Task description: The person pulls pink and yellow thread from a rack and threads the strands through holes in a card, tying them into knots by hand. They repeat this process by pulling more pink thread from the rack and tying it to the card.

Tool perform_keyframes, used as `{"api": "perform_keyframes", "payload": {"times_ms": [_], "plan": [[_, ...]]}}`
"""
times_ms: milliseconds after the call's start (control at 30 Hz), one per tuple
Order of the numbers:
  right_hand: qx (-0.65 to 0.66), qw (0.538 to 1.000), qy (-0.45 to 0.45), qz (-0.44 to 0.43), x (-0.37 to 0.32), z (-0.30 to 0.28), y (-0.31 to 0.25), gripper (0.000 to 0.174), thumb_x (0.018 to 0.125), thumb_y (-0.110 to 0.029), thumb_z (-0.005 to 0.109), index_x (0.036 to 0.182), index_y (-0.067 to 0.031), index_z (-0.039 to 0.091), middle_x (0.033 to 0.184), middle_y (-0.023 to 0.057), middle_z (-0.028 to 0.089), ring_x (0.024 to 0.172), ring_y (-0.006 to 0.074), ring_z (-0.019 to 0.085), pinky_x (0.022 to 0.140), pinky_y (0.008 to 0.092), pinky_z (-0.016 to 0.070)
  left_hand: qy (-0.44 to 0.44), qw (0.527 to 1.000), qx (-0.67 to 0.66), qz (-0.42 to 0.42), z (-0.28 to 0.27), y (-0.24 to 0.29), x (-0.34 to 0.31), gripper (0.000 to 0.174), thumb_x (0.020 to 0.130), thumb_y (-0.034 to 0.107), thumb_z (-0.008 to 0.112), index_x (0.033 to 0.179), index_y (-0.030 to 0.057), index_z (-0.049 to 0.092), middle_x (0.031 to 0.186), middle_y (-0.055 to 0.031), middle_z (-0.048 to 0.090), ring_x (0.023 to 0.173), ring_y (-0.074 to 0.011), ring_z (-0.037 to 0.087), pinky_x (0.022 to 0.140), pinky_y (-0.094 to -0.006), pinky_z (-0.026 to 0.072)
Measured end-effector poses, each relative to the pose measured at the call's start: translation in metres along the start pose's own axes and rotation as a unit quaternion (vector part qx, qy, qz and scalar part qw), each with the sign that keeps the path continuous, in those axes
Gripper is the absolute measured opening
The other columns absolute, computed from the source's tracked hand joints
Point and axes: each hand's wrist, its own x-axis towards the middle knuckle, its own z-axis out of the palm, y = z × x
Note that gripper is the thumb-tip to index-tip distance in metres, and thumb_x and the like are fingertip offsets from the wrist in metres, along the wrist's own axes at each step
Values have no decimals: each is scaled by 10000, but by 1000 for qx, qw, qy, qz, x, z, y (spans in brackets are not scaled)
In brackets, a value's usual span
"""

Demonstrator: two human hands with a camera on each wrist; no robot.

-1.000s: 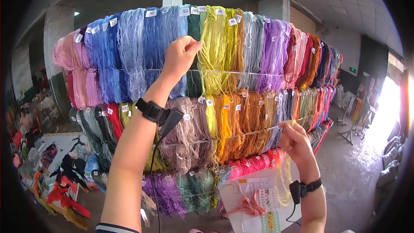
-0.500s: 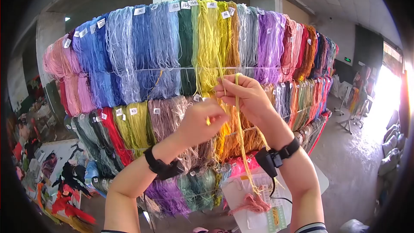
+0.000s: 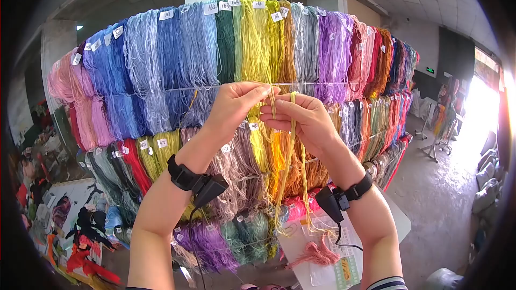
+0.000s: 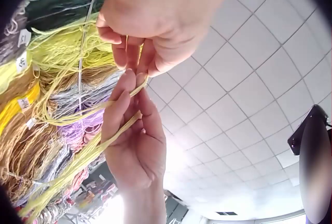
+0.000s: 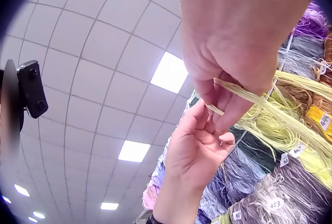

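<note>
In front of the yellow-green hanks [image 3: 255,43] my two hands meet with fingertips close together. My left hand [image 3: 231,108] pinches pale yellow thread between thumb and index finger. The right hand [image 3: 307,122] pinches the same strands just to the right, thumb on top. A longer bundle of pale yellow thread [image 3: 289,166] is looped over the right hand and hangs down past it, its loose ends low near a board. From the right wrist view, this bundle [image 5: 259,99] crosses the right fingers, with the left hand [image 5: 194,148] below.
Several rows of coloured hanks with numbered paper labels [image 3: 258,5] hang on a rack with metal rods [image 3: 333,83]. Below right, a white board [image 3: 395,223] bears a pink thread bundle [image 3: 317,254] and a green-edged card [image 3: 346,272]. Fabric scraps [image 3: 91,215] lie at left.
The right hand came up and left to the yellow hanks, bringing the loose thread bundle. The left hand came down from the upper hanks, then rose to meet it and pinch the strands.
</note>
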Motion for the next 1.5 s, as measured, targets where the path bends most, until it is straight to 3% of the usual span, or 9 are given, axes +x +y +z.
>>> {"api": "perform_keyframes", "payload": {"times_ms": [167, 267, 500, 633, 767, 933, 1033, 1267, 1500], "plan": [[-28, 999, 26, -24, 3, -4, 5, 191, 986, -152, 567, 1078, 4, 626, 823, 28, 651, 701, 77, 608, 638, 202, 488, 10, 988, 146, 43, -8, -6, 16, 289, 967, 210, 553, 1035, -22, 711, 924, -59, 720, 914, -128, 641, 840, -289, 472], [-51, 994, 80, -50, -3, -6, 4, 189, 977, -256, 604, 963, -73, 647, 641, -107, 389, 552, 10, 307, 504, 198, 223, 21, 934, 306, 185, -22, -36, 64, 320, 977, 273, 517, 988, 1, 685, 833, -121, 703, 815, -237, 671, 757, -347, 491], [-81, 960, 267, 34, -140, -106, -4, 126, 949, -188, 627, 958, -62, 621, 630, -102, 387, 515, 12, 314, 485, 197, 243, 52, 822, 554, 121, -39, -50, 73, 344, 978, 364, 494, 921, 43, 606, 771, -211, 632, 742, -419, 617, 646, -480, 471], [-206, 834, 499, 112, -289, -207, -13, 93, 917, -141, 650, 865, -68, 627, 612, -93, 409, 478, -9, 338, 432, 183, 255, 36, 813, 567, 125, -43, -62, 66, 326, 990, 376, 491, 1023, 75, 611, 769, -183, 641, 734, -381, 637, 669, -437, 493], [-289, 678, 658, 157, -492, -327, -63, 110, 885, -166, 682, 821, -84, 647, 565, -55, 492, 419, 51, 384, 409, 229, 304, 127, 706, 582, 384, -25, -70, 29, 181, 930, 141, 614, 1102, 131, 671, 1001, -73, 679, 927, -256, 638, 767, -341, 515], [-610, 414, 523, 427, -650, -391, -150, 257, 743, -263, 716, 683, -20, 657, 555, 40, 550, 470, 129, 508, 486, 327, 397, 52, 911, 381, 145, 90, -103, -65, 154, 961, 136, 590, 1073, 104, 690, 1001, 12, 694, 805, -71, 599, 646, -227, 471], [-687, 399, 433, 425, -672, -414, -174, 264, 760, -261, 702, 723, -4, 655, 600, 33, 580, 507, 145, 523, 499, 330, 406, -42, 957, 286, 1, 158, -147, -119, 134, 949, 103, 597, 1044, 76, 687, 966, 31, 682, 816, -45, 591, 648, -213, 465], [-376, 733, 446, 350, -540, -364, -130, 186, 921, -205, 618, 962, -26, 644, 837, 8, 633, 770, 114, 585, 698, 286, 477, -167, 926, 73, -332, 265, -213, -228, 152, 914, 85, 617, 1033, 20, 685, 870, -19, 676, 737, -74, 579, 674, -240, 479], [-195, 837, 418, 293, -500, -362, -157, 192, 963, -217, 605, 1020, -35, 627, 741, -56, 538, 576, 10, 372, 504, 163, 314, -287, 917, 220, -167, 270, -214, -274, 151, 840, 58, 663, 986, 43, 699, 992, -64, 675, 931, -194, 606, 806, -309, 495]]}}
